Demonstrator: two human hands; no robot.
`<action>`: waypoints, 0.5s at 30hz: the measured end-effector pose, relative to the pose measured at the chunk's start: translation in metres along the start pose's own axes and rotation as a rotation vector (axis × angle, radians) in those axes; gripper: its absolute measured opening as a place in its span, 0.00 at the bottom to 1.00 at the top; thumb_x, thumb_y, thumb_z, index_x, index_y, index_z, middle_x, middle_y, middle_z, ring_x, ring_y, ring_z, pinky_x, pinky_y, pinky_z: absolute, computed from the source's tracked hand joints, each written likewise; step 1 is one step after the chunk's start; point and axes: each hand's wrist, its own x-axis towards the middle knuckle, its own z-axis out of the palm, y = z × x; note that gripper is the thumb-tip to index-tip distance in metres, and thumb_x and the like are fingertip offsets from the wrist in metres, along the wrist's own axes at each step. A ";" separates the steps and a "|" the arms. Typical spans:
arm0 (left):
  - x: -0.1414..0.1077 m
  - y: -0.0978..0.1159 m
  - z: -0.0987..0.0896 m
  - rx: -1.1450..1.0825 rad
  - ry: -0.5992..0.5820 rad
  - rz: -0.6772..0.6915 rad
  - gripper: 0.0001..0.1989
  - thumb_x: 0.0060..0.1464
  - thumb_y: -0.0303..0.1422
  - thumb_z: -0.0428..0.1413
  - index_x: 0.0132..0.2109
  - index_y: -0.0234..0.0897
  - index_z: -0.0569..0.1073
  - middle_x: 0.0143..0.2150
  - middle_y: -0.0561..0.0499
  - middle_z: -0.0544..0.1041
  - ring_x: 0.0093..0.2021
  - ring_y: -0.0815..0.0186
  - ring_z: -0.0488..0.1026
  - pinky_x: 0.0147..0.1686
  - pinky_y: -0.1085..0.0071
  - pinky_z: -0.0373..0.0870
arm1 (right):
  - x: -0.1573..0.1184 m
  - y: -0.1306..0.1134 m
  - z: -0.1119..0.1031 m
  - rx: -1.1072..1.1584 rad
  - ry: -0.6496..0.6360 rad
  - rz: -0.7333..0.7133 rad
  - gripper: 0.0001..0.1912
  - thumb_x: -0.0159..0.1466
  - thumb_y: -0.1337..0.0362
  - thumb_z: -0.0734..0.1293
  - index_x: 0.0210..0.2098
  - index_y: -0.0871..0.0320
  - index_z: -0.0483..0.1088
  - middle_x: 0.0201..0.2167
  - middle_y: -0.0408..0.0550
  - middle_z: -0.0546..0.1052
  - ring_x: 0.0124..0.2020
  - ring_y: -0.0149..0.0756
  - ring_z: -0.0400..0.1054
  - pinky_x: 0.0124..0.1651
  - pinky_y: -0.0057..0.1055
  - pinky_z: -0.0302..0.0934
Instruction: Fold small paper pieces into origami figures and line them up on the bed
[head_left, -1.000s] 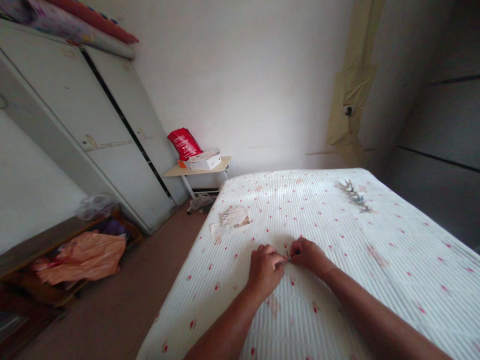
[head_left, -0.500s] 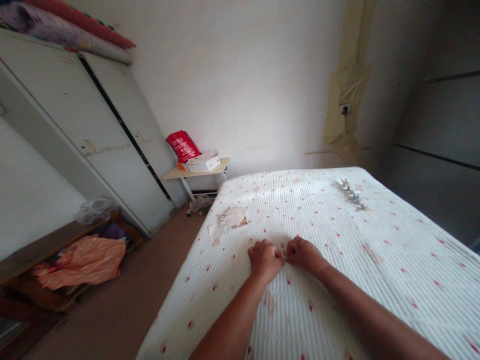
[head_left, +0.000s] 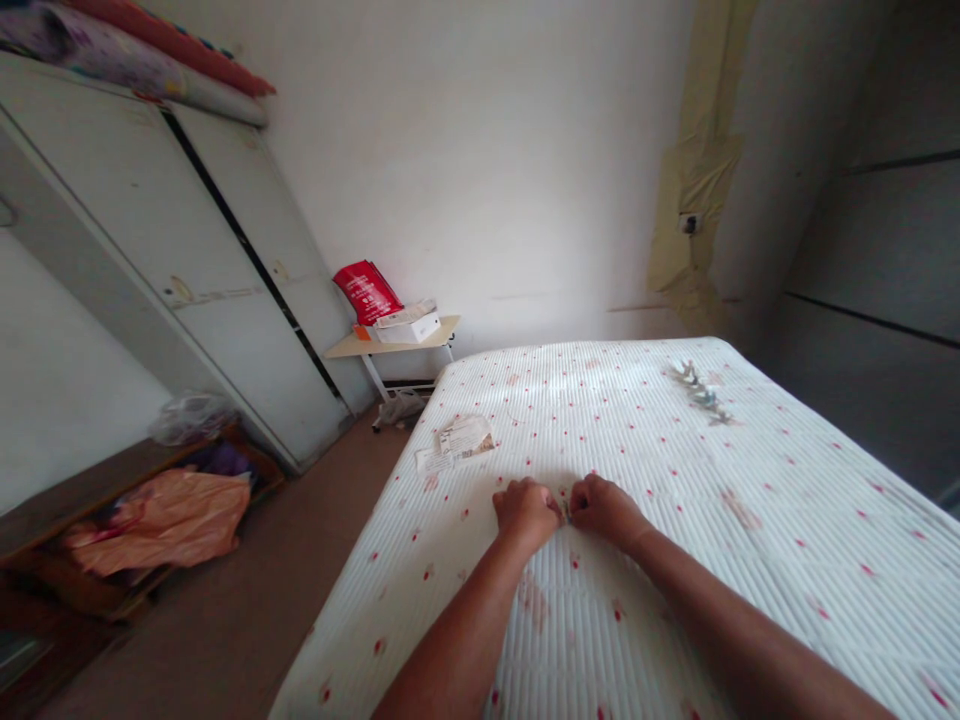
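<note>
My left hand (head_left: 527, 515) and my right hand (head_left: 606, 512) are close together, low over the middle of a white ribbed mattress (head_left: 645, 600) dotted with red. Both are closed, fingertips pinched towards each other. Between them shows a small pale piece (head_left: 565, 510), perhaps folded paper; its kind is too small to make out. Beyond my left hand lie torn pieces of printed paper (head_left: 466, 438). A row of small folded pale paper-like shapes (head_left: 703, 393) rests on the far right part of the mattress.
A small table (head_left: 352, 348) behind the mattress holds a red bag (head_left: 367, 292) and a white box (head_left: 411, 326). At left stand a tall white cabinet (head_left: 217, 240) and a low wooden unit with an orange plastic bag (head_left: 169, 520). A wall socket (head_left: 689, 223) is at the back.
Both hands stay in nearly the same place, still pinched together around the small piece. The view has shifted very slightly.
</note>
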 end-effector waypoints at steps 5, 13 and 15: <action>0.001 0.000 -0.001 -0.028 -0.018 -0.004 0.05 0.40 0.37 0.56 0.26 0.45 0.76 0.35 0.53 0.75 0.41 0.60 0.69 0.39 0.66 0.61 | 0.000 0.007 -0.004 0.059 -0.026 -0.042 0.07 0.49 0.70 0.64 0.24 0.59 0.74 0.29 0.46 0.75 0.29 0.31 0.68 0.30 0.22 0.56; -0.001 0.000 0.001 -0.023 0.031 0.000 0.06 0.41 0.37 0.55 0.26 0.44 0.76 0.35 0.52 0.75 0.40 0.60 0.69 0.38 0.67 0.60 | 0.001 0.006 0.001 0.058 -0.004 -0.009 0.06 0.48 0.71 0.63 0.23 0.60 0.73 0.28 0.47 0.75 0.28 0.32 0.68 0.29 0.23 0.56; 0.000 0.000 0.002 -0.014 0.036 0.003 0.06 0.41 0.38 0.55 0.26 0.44 0.76 0.35 0.52 0.75 0.40 0.61 0.69 0.38 0.67 0.60 | 0.001 0.004 0.002 0.036 0.007 0.006 0.06 0.48 0.71 0.63 0.23 0.60 0.73 0.29 0.49 0.74 0.29 0.32 0.68 0.29 0.24 0.55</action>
